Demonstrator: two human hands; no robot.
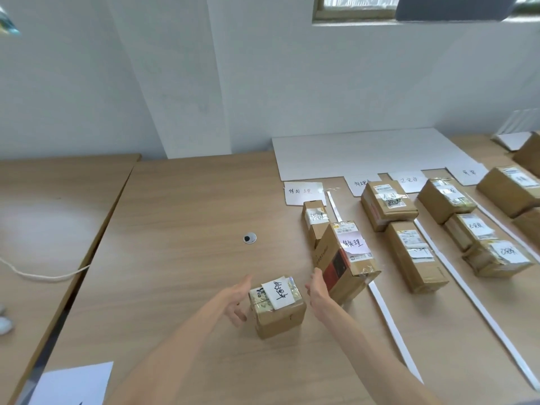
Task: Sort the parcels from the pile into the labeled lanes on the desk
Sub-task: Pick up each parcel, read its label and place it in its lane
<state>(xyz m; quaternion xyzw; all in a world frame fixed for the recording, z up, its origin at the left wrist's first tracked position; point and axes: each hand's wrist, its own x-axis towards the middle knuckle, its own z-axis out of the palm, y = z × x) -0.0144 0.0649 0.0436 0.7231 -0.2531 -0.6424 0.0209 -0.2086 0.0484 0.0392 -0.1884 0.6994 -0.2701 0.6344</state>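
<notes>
A small brown parcel (277, 308) with a handwritten white label stands on the wooden desk (175, 258), between my two hands. My left hand (238, 299) is just left of it, fingers relaxed, not clearly touching. My right hand (317, 290) is just right of it, fingers straight, a small gap from the box. Behind my right hand a larger labelled parcel (344, 258) lies in the leftmost lane, with a small parcel (315, 222) beyond it. White paper lane labels (302, 192) lie at the lane heads.
White tape strips (385, 317) divide the lanes. Several more parcels (415, 255) fill the lanes to the right. A white board (365, 153) lies at the back. A cable grommet (249, 238) sits mid-desk, a white cord (43, 276) lies on the left, a paper sheet (73, 384) at the front.
</notes>
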